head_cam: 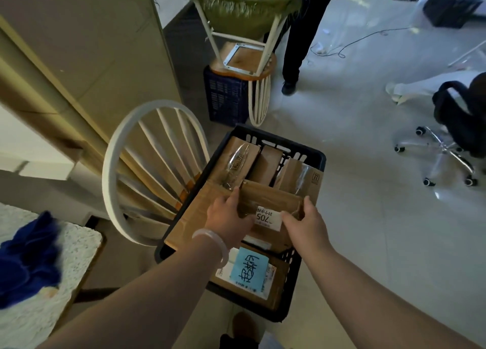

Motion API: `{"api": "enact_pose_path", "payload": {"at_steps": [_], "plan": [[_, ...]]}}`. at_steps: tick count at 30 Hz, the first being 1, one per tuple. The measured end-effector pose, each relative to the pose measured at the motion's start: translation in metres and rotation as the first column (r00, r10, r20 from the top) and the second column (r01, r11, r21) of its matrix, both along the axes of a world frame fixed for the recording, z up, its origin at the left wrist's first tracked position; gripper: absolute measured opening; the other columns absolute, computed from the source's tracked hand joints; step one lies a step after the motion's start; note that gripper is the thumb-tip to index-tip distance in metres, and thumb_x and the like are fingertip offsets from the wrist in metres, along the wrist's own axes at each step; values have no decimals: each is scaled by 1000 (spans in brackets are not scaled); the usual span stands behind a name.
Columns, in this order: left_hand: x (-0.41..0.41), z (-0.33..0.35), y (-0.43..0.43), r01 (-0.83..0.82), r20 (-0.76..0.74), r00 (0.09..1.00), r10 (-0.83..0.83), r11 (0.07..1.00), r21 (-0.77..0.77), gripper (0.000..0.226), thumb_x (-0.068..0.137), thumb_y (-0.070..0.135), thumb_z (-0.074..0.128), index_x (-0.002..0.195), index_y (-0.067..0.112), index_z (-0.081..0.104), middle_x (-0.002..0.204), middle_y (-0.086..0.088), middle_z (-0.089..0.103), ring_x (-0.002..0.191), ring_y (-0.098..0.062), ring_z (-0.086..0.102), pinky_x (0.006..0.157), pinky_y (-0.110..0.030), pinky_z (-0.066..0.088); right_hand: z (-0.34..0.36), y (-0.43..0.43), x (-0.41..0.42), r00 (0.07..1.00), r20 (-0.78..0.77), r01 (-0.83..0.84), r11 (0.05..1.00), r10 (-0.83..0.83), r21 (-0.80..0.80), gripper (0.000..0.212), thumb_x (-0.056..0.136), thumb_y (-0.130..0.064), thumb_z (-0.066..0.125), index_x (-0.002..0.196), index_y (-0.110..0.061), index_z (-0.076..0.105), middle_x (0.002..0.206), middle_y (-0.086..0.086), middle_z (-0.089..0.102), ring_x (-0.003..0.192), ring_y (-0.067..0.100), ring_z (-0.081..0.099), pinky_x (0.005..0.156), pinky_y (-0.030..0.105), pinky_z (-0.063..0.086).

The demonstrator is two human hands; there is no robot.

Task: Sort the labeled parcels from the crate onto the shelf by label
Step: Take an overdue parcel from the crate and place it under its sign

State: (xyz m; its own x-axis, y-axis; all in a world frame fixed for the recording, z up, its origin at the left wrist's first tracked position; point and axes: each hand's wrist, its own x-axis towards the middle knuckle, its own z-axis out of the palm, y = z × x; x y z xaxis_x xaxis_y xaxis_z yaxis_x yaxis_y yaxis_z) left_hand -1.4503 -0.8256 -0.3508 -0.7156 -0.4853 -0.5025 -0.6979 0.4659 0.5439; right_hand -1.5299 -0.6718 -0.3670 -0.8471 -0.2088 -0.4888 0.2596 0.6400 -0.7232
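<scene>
A black plastic crate (319, 156) on a chair holds several brown cardboard parcels. Both hands grip one brown parcel (271, 197) with a white label reading 705: my left hand (228, 214) holds its left end, my right hand (302, 221) its right end. Beneath it, near the crate's front, lies a parcel with a blue handwritten label (249, 270). Taped parcels (240, 162) stand at the crate's far side. The beige shelf unit (86, 46) rises at the left.
A white spindle-back chair (147, 164) stands left of the crate. Beyond it, an upturned chair (244, 62) rests on a dark blue crate (226, 99). A person's dark legs (294, 46) stand behind. An office chair (452, 138) is at right. Blue cloth (29, 259) lies at left.
</scene>
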Motion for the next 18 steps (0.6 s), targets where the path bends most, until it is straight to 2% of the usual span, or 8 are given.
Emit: {"api": "enact_pose_path", "payload": {"at_steps": [3, 5, 7, 9, 12, 15, 18], "plan": [[-1, 22, -2, -91, -46, 995, 93, 995, 33, 87, 90, 42, 64, 157, 32, 9, 155, -2, 24, 142, -27, 27, 115, -47, 33, 22, -1, -2, 998, -29, 50, 998, -51, -40, 69, 90, -43, 62, 150, -26, 32, 134, 2, 57, 111, 23, 62, 89, 43, 57], [-2, 35, -4, -132, -54, 990, 133, 991, 28, 86, 89, 44, 65, 157, 29, 13, 155, -4, 24, 142, -28, 29, 114, -48, 34, 37, -2, -1, 998, -30, 52, 997, -54, -63, 52, 93, -41, 60, 139, -23, 47, 116, 2, 65, 96, 18, 66, 75, 37, 59], [-1, 48, -6, -150, -89, 985, 151, 989, 21, 83, 87, 46, 66, 155, 28, 22, 151, -5, 29, 135, -28, 37, 110, -49, 40, 53, -3, 1, 998, -55, 35, 994, -40, -99, 31, 96, -37, 57, 123, -22, 61, 101, -1, 68, 87, 14, 67, 69, 30, 56], [2, 62, -6, -169, -147, 974, 172, 985, 32, 80, 84, 46, 69, 152, 28, 30, 145, -5, 34, 130, -28, 42, 106, -49, 45, 67, -4, 3, 995, -86, 43, 989, -55, -139, 23, 97, -36, 56, 115, -23, 64, 97, -1, 69, 84, 14, 67, 65, 29, 55], [10, 79, -5, -185, -224, 956, 189, 982, 36, 80, 81, 47, 71, 150, 31, 34, 141, -2, 39, 127, -27, 47, 103, -48, 48, 88, -8, 8, 989, -137, 30, 986, -54, -166, 26, 97, -38, 56, 117, -24, 62, 101, 1, 67, 83, 15, 66, 59, 26, 51], [18, 89, -5, -222, -278, 930, 242, 970, 99, 77, 78, 47, 72, 145, 34, 35, 135, 2, 51, 120, -23, 55, 98, -47, 52, 104, -13, 14, 984, -172, 16, 985, -46, -169, 40, 96, -40, 57, 132, -23, 54, 107, 0, 65, 92, 19, 65, 73, 37, 59], [28, 99, -5, -266, -307, 905, 294, 955, 131, 70, 85, 42, 71, 144, 31, 35, 131, 0, 54, 117, -23, 57, 98, -43, 52, 117, -17, 19, 973, -224, 8, 984, -48, -176, 52, 95, -41, 58, 142, -22, 45, 119, 2, 62, 102, 23, 63, 87, 44, 57]]}}
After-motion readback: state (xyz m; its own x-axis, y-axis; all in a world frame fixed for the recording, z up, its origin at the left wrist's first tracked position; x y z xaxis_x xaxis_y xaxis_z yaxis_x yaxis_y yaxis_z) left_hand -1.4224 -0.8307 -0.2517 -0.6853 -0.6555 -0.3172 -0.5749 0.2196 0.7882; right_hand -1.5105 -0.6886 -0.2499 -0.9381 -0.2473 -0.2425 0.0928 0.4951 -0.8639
